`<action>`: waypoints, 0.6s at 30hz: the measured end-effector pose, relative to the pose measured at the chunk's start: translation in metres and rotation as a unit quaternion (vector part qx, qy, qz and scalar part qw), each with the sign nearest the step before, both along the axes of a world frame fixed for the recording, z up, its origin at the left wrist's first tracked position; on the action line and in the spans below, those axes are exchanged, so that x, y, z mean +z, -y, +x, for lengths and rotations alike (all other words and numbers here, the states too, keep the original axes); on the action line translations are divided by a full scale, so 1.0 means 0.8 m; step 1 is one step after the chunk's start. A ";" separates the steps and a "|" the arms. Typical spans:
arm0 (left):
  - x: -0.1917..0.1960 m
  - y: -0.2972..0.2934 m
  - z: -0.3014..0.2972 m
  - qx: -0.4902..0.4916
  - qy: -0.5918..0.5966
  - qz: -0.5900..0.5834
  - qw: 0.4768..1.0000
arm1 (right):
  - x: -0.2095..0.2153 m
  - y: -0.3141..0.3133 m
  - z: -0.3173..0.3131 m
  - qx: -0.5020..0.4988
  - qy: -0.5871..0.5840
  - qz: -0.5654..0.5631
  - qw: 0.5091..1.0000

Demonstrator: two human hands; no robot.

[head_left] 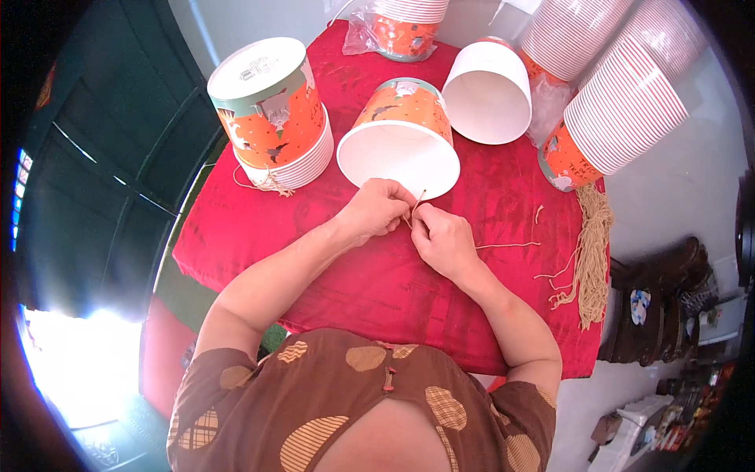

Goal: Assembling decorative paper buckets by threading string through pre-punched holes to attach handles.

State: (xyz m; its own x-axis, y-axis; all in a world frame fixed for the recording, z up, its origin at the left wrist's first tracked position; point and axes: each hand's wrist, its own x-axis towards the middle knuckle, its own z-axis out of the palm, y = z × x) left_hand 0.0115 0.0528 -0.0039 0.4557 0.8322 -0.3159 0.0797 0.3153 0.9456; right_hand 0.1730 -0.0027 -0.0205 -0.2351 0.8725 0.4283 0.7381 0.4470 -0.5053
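A paper bucket (405,110) with an orange printed side and a white inside lies tipped on the table, its mouth toward me. At the near edge of its rim, my left hand (376,209) and my right hand (443,240) meet, fingertips pinched together on a thin tan string (415,208). Whether the string passes through the bucket's wall is hidden by my fingers. A loose length of string (510,245) lies on the cloth beside my right wrist.
Upside-down stacked buckets (271,110) stand at left, string by their rims. Another white bucket (487,93) lies behind. Nested buckets (613,118) lean at right, beside a tan string bundle (590,252) hanging over the edge of the red-clothed table (338,267). More wrapped stacks (405,31) stand at the back.
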 end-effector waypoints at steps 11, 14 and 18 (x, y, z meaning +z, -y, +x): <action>0.001 0.008 -0.005 0.011 -0.006 -0.008 1.000 | 0.002 0.000 0.002 0.028 0.009 -0.004 1.000; -0.004 0.006 -0.006 0.014 0.004 -0.018 1.000 | -0.001 0.000 0.002 0.034 0.031 0.009 0.999; -0.008 0.005 -0.006 0.019 0.031 -0.030 0.999 | 0.001 0.002 0.000 0.042 0.073 0.033 0.996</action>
State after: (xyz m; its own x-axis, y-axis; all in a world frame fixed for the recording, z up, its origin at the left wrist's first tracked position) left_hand 0.0068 0.0491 -0.0105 0.4451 0.8292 -0.3382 0.0082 0.3738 0.9275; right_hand 0.1733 -0.0045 -0.0201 -0.3693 0.8184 0.4403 0.7602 0.5386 -0.3633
